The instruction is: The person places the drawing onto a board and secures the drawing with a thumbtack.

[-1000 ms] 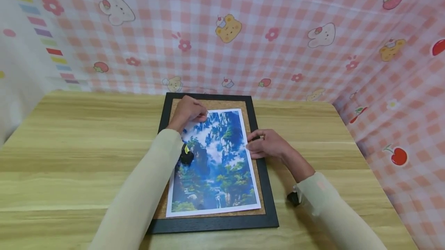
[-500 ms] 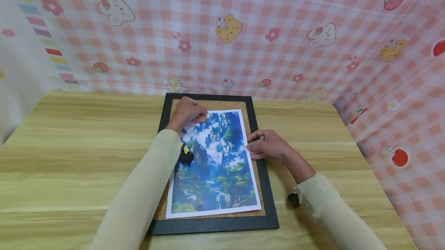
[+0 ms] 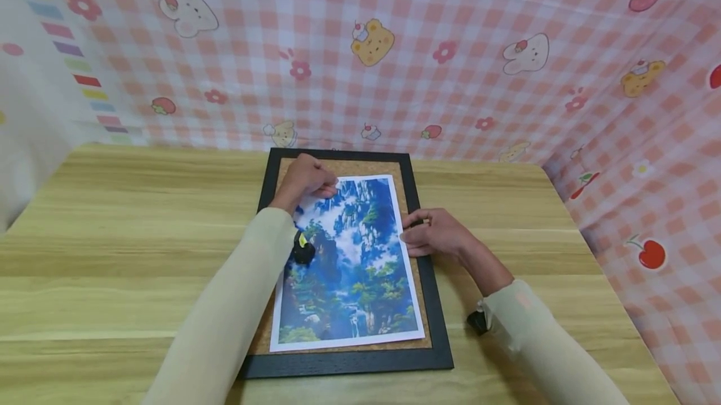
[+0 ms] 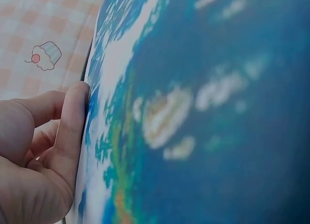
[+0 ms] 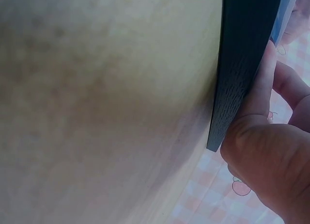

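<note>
A printed landscape picture (image 3: pixel 349 267), with blue mountains, trees and a white border, lies on a cork board (image 3: pixel 343 168) in a black frame (image 3: pixel 338 364). My left hand (image 3: pixel 306 179), fingers curled, pinches the picture's top edge towards the upper left corner; its fingertips are partly hidden. In the left wrist view the fingers (image 4: pixel 72 117) bear against the picture's surface. My right hand (image 3: pixel 436 233) rests over the frame's right side, thumb and forefinger apart, fingertips touching the picture's right edge. In the right wrist view a finger (image 5: pixel 264 78) lies along the frame.
The frame lies on a wood-grain table (image 3: pixel 141 255), its far end close to a pink checked cloth (image 3: pixel 315 48) with cartoon prints. That cloth also hangs along the right side. A black wrist camera (image 3: pixel 304 248) on the left sleeve overlaps the picture.
Both hands, the picture and the frame keep their places relative to each other. Only a slight shift of the whole head view shows.
</note>
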The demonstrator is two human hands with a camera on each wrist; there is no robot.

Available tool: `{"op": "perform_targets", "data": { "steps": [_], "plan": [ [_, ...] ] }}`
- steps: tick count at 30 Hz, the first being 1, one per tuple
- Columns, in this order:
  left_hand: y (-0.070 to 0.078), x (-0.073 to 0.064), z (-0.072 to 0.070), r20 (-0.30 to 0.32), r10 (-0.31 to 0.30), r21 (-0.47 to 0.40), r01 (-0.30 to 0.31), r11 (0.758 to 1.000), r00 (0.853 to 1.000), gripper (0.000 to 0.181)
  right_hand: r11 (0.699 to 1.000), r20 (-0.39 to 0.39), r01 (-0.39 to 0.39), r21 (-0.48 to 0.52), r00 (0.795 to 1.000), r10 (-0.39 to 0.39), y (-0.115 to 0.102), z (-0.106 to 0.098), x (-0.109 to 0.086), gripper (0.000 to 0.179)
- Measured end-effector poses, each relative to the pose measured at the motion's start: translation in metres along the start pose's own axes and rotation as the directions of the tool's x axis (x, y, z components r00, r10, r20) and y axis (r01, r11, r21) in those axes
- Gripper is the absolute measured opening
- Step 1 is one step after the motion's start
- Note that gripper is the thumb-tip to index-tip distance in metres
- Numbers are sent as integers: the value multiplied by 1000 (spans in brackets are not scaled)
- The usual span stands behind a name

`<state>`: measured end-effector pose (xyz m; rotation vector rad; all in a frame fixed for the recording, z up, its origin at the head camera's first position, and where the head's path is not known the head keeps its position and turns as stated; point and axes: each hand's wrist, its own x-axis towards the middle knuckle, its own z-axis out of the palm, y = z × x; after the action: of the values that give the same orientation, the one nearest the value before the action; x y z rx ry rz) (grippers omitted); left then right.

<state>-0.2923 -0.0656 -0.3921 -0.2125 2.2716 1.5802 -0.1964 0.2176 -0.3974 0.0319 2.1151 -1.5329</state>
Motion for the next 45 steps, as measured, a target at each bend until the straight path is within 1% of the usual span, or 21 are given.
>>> {"op": "perform_targets", "data": {
  "steps": [4,8,13,19,29,37,45],
  "plan": [
    [-1,0,0,17,14,22,-15,1000,1000,10,1000,-7,-10,-2,1000,10,0,1,0,28],
    [0,0,1,10,11,37,-12,999,1000,10,1000,-6,-10,7,1000,10,1,2,0,28],
    [3,-2,1,2,25,50,-25,998,1000,9,999,4,4,35,1000,-4,3,1,1,29],
    [3,-1,0,0,38,71,-38,997,999,8,999,7,12,37,1000,-12,3,1,1,29],
    [5,-1,0,-5,16,136,-16,991,1000,10,1000,3,10,28,1000,-10,1,3,1,28],
    [4,-3,1,-13,30,103,-29,994,999,10,999,-27,30,-28,999,-31,-4,6,-6,27],
    [-1,-3,0,-17,6,-9,-6,1000,1000,10,997,-37,51,-54,998,-54,-6,9,-8,25]
  ]
}}
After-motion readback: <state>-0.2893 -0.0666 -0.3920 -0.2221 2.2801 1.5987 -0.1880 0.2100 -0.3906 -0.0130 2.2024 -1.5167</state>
